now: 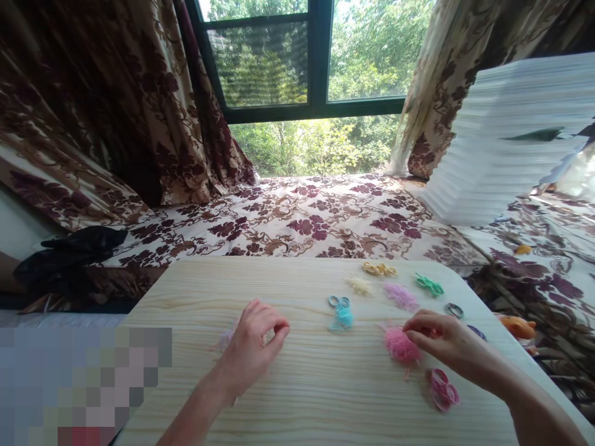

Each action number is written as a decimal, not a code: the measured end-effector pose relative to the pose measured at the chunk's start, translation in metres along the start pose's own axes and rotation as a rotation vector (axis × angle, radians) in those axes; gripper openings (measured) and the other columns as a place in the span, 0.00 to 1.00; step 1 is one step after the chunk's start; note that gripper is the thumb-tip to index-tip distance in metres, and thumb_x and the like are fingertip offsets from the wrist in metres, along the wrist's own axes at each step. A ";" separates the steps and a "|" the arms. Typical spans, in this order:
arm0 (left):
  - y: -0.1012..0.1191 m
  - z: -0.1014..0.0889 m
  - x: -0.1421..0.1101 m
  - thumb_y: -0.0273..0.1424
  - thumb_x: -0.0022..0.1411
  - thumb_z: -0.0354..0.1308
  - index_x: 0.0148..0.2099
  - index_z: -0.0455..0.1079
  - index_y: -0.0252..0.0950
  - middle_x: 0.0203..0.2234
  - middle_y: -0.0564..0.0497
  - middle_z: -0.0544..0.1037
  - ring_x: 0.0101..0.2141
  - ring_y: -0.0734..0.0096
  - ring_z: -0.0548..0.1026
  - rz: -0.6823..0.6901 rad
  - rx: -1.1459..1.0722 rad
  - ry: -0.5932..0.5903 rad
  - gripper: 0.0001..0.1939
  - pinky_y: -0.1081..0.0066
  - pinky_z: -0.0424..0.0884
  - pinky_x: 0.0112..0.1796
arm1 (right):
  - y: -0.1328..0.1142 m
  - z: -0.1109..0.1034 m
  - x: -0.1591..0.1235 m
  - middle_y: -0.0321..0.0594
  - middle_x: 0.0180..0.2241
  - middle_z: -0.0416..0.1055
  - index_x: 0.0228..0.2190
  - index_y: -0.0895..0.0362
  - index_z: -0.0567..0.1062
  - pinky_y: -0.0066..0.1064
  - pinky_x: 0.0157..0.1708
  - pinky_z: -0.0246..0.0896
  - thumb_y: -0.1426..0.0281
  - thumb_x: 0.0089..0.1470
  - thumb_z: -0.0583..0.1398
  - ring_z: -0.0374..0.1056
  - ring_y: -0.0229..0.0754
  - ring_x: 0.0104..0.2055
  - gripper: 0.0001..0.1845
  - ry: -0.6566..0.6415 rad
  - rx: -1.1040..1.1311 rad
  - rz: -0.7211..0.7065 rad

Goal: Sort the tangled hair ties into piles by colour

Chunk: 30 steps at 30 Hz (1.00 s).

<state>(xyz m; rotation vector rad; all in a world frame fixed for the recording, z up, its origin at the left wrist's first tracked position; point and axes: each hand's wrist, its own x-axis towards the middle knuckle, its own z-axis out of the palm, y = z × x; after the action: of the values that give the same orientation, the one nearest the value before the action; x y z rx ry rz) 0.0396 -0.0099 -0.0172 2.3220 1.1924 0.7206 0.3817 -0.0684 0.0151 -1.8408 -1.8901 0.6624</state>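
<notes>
My left hand [255, 337] is over the left-middle of the wooden table [186, 371], thumb and fingers curled together in a pinch. Whatever it may hold is hidden. Partly behind it lies a small pale lilac pile [227, 336]. At the right, my right hand [434, 337] is closed too, its fingertips at the edge of a pile of pink small elastic bands [400, 344]. I cannot make out whether a band is between them. Pink hair ties [444, 390] lie just below that hand. Between the hands sits a blue pile of small bands [343, 318] with blue hair ties [339, 301] at its top.
Farther back lie yellow hair ties [379, 269], a cream pile [359, 285], a lilac pile [400, 296], green hair ties [429, 285] and a dark hair tie [454, 310]. An orange toy [518, 326] is beyond the right edge. Behind is a flowered window seat [297, 217].
</notes>
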 end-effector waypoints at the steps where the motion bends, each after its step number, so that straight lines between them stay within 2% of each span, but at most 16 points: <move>1: -0.004 -0.002 0.001 0.28 0.63 0.53 0.31 0.71 0.39 0.28 0.53 0.77 0.36 0.68 0.72 0.000 0.012 0.021 0.09 0.56 0.57 0.55 | 0.001 -0.001 -0.001 0.40 0.24 0.77 0.21 0.53 0.79 0.30 0.24 0.66 0.58 0.49 0.58 0.72 0.43 0.26 0.16 0.001 -0.001 0.001; 5: -0.021 -0.011 0.003 0.28 0.62 0.53 0.31 0.72 0.39 0.28 0.53 0.78 0.35 0.67 0.72 -0.002 0.053 0.101 0.09 0.61 0.63 0.50 | 0.004 -0.006 -0.001 0.40 0.22 0.76 0.20 0.53 0.78 0.30 0.23 0.65 0.53 0.50 0.57 0.70 0.43 0.25 0.20 0.053 0.001 -0.003; 8: -0.031 -0.019 0.004 0.29 0.61 0.53 0.31 0.73 0.39 0.28 0.52 0.78 0.35 0.66 0.73 -0.042 0.093 0.151 0.09 0.62 0.65 0.47 | -0.006 0.000 0.002 0.39 0.19 0.73 0.19 0.53 0.76 0.29 0.20 0.62 0.49 0.51 0.55 0.67 0.41 0.22 0.24 0.092 0.011 -0.041; 12: -0.033 -0.027 0.004 0.29 0.62 0.53 0.31 0.73 0.38 0.27 0.52 0.78 0.35 0.66 0.72 -0.108 0.138 0.159 0.09 0.60 0.64 0.48 | -0.041 0.035 0.008 0.38 0.20 0.70 0.18 0.53 0.73 0.28 0.20 0.61 0.51 0.58 0.51 0.65 0.39 0.21 0.26 0.005 0.099 -0.184; 15: -0.029 -0.029 0.005 0.27 0.61 0.55 0.31 0.73 0.38 0.28 0.51 0.78 0.36 0.66 0.72 -0.137 0.144 0.125 0.08 0.59 0.62 0.48 | -0.063 0.071 0.006 0.37 0.23 0.71 0.20 0.53 0.72 0.26 0.23 0.63 0.57 0.60 0.52 0.67 0.37 0.23 0.22 -0.164 0.147 -0.314; 17: -0.027 -0.028 0.005 0.27 0.60 0.56 0.33 0.74 0.38 0.30 0.51 0.78 0.38 0.65 0.71 -0.153 0.151 0.092 0.06 0.59 0.62 0.49 | -0.070 0.090 0.004 0.38 0.25 0.71 0.21 0.53 0.72 0.25 0.24 0.63 0.61 0.62 0.51 0.69 0.37 0.25 0.21 -0.237 0.152 -0.369; 20: -0.024 -0.024 0.004 0.27 0.59 0.58 0.35 0.75 0.38 0.32 0.51 0.77 0.40 0.64 0.70 -0.165 0.182 0.050 0.04 0.57 0.60 0.51 | -0.070 0.108 0.004 0.39 0.26 0.71 0.22 0.53 0.71 0.25 0.24 0.63 0.63 0.63 0.50 0.70 0.38 0.26 0.20 -0.249 0.108 -0.413; 26: -0.017 -0.018 0.002 0.27 0.61 0.57 0.39 0.75 0.39 0.34 0.50 0.76 0.43 0.63 0.69 -0.162 0.201 -0.021 0.06 0.52 0.52 0.57 | -0.061 0.112 0.007 0.38 0.27 0.72 0.24 0.53 0.72 0.26 0.26 0.63 0.63 0.63 0.50 0.71 0.38 0.27 0.19 -0.240 0.083 -0.399; 30: -0.011 -0.020 0.002 0.26 0.61 0.55 0.37 0.75 0.38 0.34 0.50 0.75 0.42 0.64 0.69 -0.153 0.202 -0.036 0.07 0.51 0.52 0.57 | -0.065 0.110 0.007 0.39 0.26 0.71 0.22 0.54 0.71 0.26 0.26 0.62 0.63 0.63 0.49 0.70 0.38 0.26 0.20 -0.244 0.051 -0.376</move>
<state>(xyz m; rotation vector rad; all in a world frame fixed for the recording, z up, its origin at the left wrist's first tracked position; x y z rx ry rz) 0.0213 0.0002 -0.0073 2.3590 1.4670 0.5240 0.2633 -0.0670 -0.0340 -1.3666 -2.2706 0.8195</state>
